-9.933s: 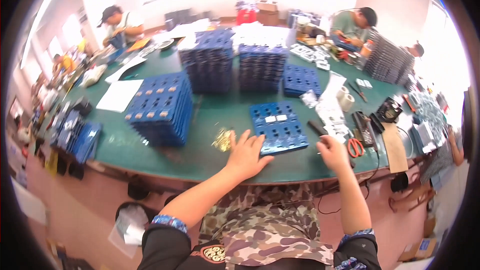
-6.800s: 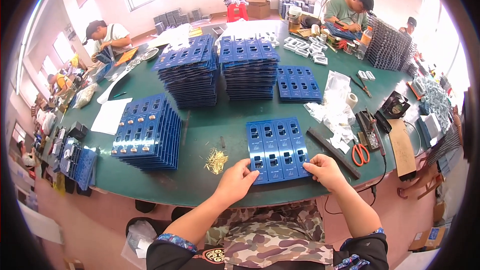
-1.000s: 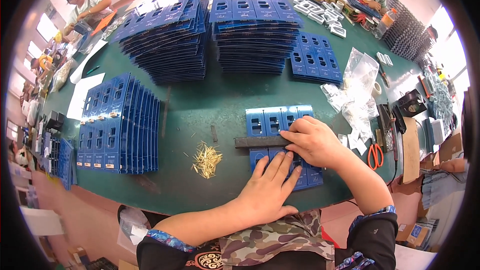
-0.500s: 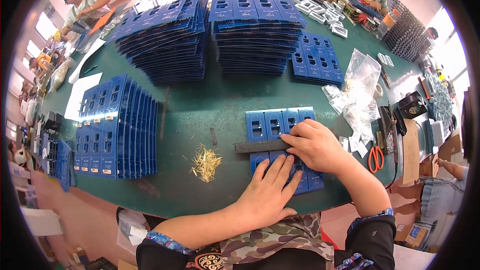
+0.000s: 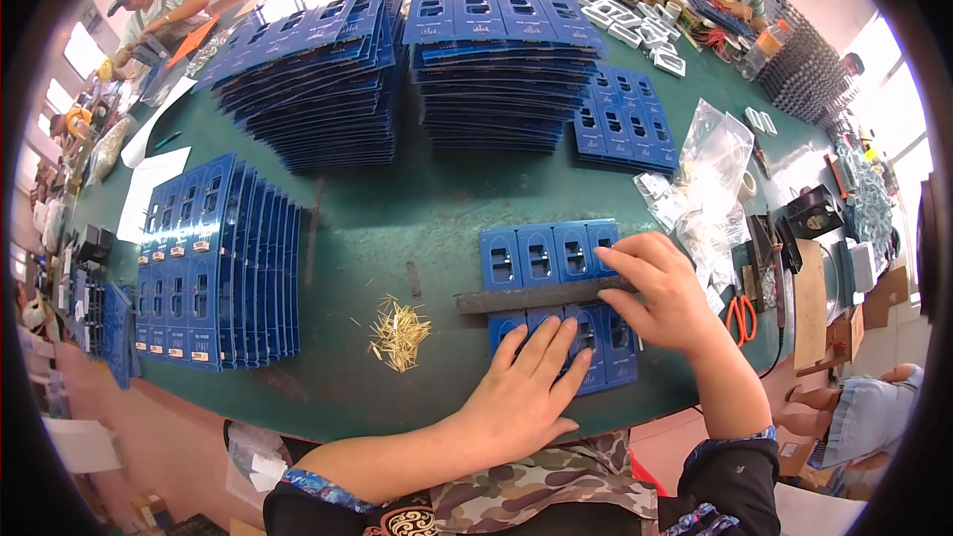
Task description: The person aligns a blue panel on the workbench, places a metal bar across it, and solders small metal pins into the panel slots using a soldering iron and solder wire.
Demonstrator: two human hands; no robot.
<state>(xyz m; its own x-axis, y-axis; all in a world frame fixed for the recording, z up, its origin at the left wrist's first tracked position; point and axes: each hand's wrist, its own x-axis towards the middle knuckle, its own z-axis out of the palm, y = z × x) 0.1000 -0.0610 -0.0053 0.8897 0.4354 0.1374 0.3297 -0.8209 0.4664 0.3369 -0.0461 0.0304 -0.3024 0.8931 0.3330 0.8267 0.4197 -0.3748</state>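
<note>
The right hand (image 5: 667, 296) has shifted rightward along the dark bar (image 5: 531, 297), so more of it lies bare; thumb and fingertips stand apart around it, grip unclear. Left of that hand, the blue board (image 5: 556, 263) sits beneath, apparently steadied by the flat, spread left hand (image 5: 524, 387).

two tall blue rear stacks (image 5: 496, 79), one dark bar (image 5: 531, 297), one pin heap (image 5: 400, 336), one pair of scissors (image 5: 742, 317)

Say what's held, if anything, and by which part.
The right hand is at the right end of the dark bar; whether it grips is unclear. The left hand lies on the blue board, grasping nothing.
</note>
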